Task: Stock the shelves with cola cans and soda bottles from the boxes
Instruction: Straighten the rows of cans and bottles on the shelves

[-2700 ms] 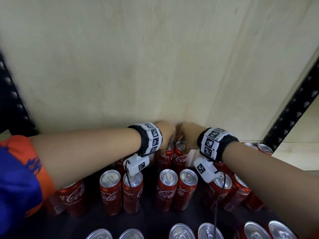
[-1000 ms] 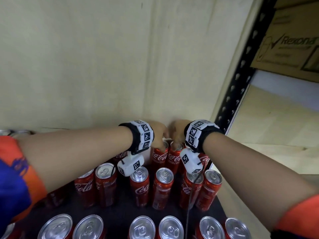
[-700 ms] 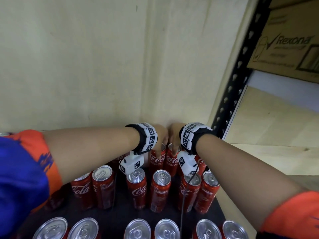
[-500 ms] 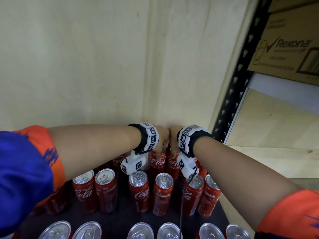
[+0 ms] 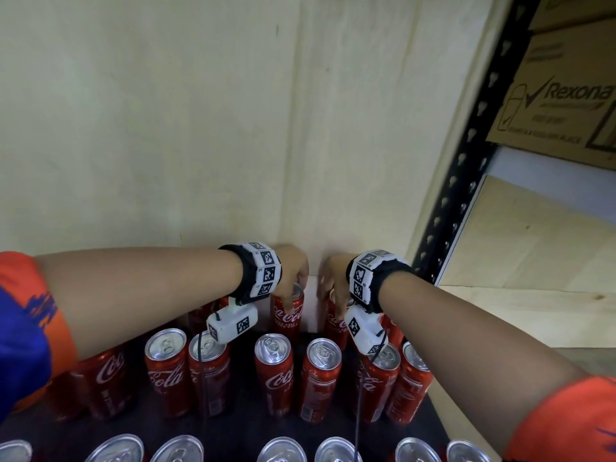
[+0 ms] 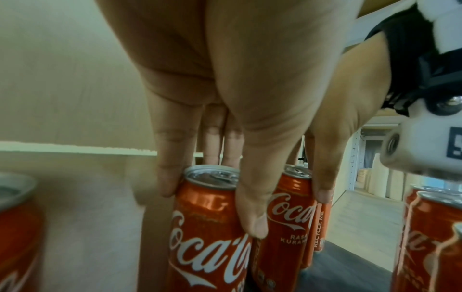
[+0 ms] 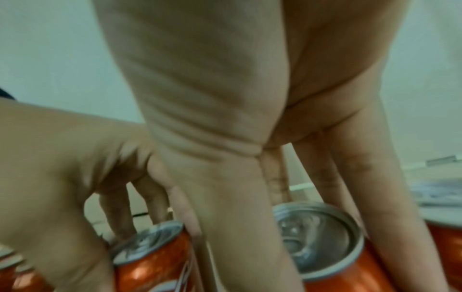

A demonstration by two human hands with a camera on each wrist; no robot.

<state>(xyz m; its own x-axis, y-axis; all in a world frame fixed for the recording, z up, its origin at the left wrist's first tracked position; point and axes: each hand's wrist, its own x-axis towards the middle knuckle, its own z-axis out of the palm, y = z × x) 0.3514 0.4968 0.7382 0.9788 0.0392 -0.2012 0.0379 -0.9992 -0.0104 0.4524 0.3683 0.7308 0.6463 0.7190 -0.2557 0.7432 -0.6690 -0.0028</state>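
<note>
Fingers (image 6: 165, 177) of left hand (image 5: 290, 265) and right hand (image 5: 333, 275) each clamp a cola can's rim from above, likely to clear packed neighbours. Shelf (image 5: 233, 425) carries rows; left can (image 5: 288, 311), right can (image 5: 335, 323) stand upright at the back wall.

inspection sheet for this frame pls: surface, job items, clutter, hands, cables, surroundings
Surface: dark shelf mat under the cans.
Job's things: upright Coca-Cola cans in rows; back-row left can and back-row right can stand apart.
Clutter: nothing seen.
Grippers: left hand grips the left can's top; right hand grips the right can's top.
Cables: black wrist-camera cable hangs over front cans.
Surroundings: plywood back wall, black perforated upright, Rexona carton.
</note>
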